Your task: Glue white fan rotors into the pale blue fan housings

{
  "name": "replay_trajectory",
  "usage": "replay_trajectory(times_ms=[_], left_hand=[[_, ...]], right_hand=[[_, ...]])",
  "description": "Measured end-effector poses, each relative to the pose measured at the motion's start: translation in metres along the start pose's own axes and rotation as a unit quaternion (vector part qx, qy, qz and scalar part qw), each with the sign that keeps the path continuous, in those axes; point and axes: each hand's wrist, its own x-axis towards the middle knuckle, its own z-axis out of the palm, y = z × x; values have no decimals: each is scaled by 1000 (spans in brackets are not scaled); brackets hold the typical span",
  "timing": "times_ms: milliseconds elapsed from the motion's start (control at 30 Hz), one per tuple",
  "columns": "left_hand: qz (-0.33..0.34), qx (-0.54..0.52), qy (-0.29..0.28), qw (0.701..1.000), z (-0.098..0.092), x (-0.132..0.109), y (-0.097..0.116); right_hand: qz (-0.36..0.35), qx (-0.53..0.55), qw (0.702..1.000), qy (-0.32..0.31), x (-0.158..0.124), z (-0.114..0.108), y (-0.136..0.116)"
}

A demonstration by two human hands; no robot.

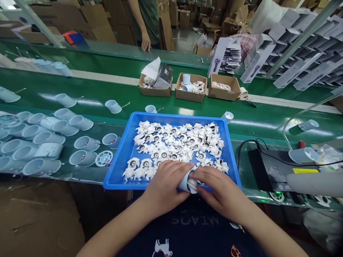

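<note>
Tray edge: your blue plastic tray (171,114) sits on the green belt (257,123). Its near edge is under your hands.
Left hand: your left hand (163,184) curls around the pale blue cup (184,184).
Right hand: your right hand (222,189) presses on the cup's other side.
Cup: between your hands, over the near edge.
Around: white fan parts (174,142) fill the tray. More cups (48,137) sit to the left. A black box (270,167) sits to the right.
</note>
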Motion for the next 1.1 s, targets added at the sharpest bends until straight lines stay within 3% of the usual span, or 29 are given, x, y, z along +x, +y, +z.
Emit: replay_trajectory(times_ms=[167, 400, 467, 500, 533, 600, 667, 700, 900, 1100], left_hand=[[0, 25, -5, 1000, 0, 0, 2], [-11, 54, -9, 998, 2, 3, 2], [-15, 59, -7, 998, 3, 3, 1], [-18, 61, -5, 998, 3, 3, 1], [-21, 63, -1, 998, 3, 3, 0], [-27, 63, 7, 998, 2, 2, -1], [-33, 58, 9, 998, 2, 2, -3], [-36, 57, 7, 998, 1, 2, -3], [-29, 57, 3, 998, 1, 3, -1], [-13, 51, -3, 999, 0, 7, 3]], right_hand=[[81, 15, 996, -38, 2, 0, -5], [87, -20, 996, -30, 1, 10, -4], [98, 33, 995, -2, 0, 15, 1], [115, 111, 987, 18, -1, 17, 5], [138, 216, 966, 41, -2, 19, 10], [186, 432, 879, 79, -4, 23, 19], [212, 562, 793, 104, -5, 26, 27], [217, 587, 772, 114, -5, 27, 30], [233, 651, 707, 149, -6, 27, 33], [223, 683, 682, 136, -8, 26, 32]])
